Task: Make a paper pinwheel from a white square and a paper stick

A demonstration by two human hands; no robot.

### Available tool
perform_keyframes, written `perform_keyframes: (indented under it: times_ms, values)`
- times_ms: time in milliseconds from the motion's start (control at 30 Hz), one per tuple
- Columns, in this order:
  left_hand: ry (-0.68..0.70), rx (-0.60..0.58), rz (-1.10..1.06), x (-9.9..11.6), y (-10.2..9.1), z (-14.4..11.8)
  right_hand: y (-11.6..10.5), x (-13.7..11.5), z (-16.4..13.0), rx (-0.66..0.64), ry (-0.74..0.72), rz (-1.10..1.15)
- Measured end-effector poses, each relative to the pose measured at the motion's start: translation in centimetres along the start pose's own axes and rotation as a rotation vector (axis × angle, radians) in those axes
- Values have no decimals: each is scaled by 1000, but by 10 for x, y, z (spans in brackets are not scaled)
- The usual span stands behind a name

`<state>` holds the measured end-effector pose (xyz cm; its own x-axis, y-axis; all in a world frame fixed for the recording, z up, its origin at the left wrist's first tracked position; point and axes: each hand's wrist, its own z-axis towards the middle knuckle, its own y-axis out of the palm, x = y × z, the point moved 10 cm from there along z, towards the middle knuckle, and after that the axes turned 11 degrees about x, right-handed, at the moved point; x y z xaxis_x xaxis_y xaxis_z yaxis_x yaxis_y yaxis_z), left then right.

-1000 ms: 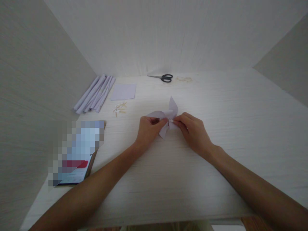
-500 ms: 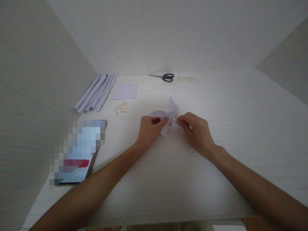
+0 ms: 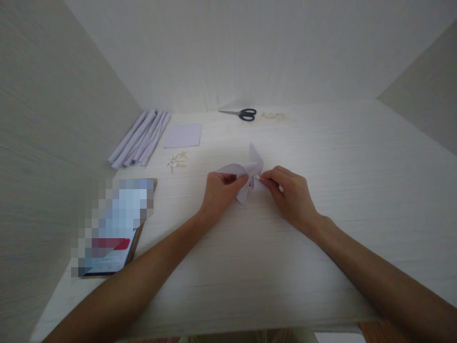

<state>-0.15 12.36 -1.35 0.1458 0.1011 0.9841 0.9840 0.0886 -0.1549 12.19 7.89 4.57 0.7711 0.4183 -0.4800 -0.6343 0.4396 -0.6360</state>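
A blurred flat thing [image 3: 112,228] lay nearest, on the left of the white table [image 3: 250,267]. In the middle, the left hand [image 3: 221,190] and the right hand [image 3: 291,195] both pinched a small paper pinwheel [image 3: 250,169] just above the table. Farther back were little sticks [image 3: 176,161], rolled papers [image 3: 139,138], a paper square [image 3: 183,136] and scissors [image 3: 243,114].

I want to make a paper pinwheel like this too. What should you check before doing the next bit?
1. Left hand pinches the paper pinwheel at its middle: ok.
2. Right hand fingers meet the middle from the other side: ok.
3. Something small held in the right fingers: cannot tell.
4. Blades uncrushed: ok.
5. Scissors lie closed, far from both hands: ok.
6. Small sticks lie by the paper rolls: ok.
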Motion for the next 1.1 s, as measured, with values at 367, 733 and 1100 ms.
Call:
perform_keyframes:
  times_ms: [367, 733, 1100]
  values:
    - [30, -21, -33, 3, 2, 1, 0, -1, 1, -8, 8, 2]
    - [71, -43, -32, 4, 4, 1, 0, -3, 2, -18, 35, 13]
    - [108, -31, -22, 5, 3, 2, -2, -3, 1, 28, 45, -11]
